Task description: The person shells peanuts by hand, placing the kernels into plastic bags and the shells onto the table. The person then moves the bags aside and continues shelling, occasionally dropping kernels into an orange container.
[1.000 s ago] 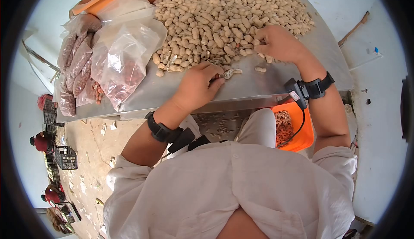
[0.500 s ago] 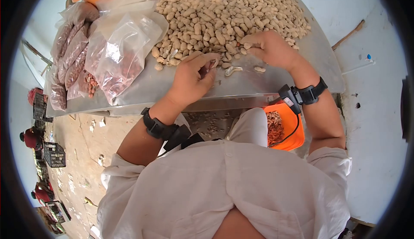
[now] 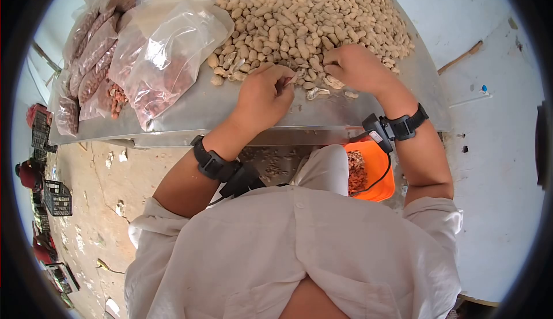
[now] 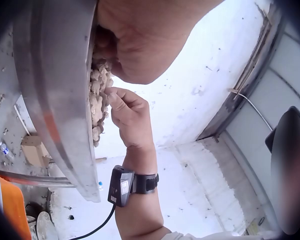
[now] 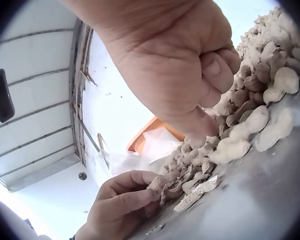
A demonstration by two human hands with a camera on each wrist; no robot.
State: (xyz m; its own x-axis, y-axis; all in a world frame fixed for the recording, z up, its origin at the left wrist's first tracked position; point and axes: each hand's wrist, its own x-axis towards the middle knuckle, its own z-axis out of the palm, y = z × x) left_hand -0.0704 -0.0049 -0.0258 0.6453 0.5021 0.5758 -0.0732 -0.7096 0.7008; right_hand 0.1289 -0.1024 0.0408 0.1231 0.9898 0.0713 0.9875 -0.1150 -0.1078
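Left hand is pinching a peanut. Right hand is touching the peanut pile, fingers curled; hold indeterminable.

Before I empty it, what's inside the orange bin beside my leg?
The orange bin holds small reddish and paler pieces, possibly shelled peanuts. Your trouser leg covers part of it, and whatever lies beneath the top layer is hidden.

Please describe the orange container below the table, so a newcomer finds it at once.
Find the metal table with the peanut heap. Below its near edge, beside the person's right leg, is the orange container. Unlike the orange tub up by the plastic bags, it sits lower and shows reddish pieces inside.
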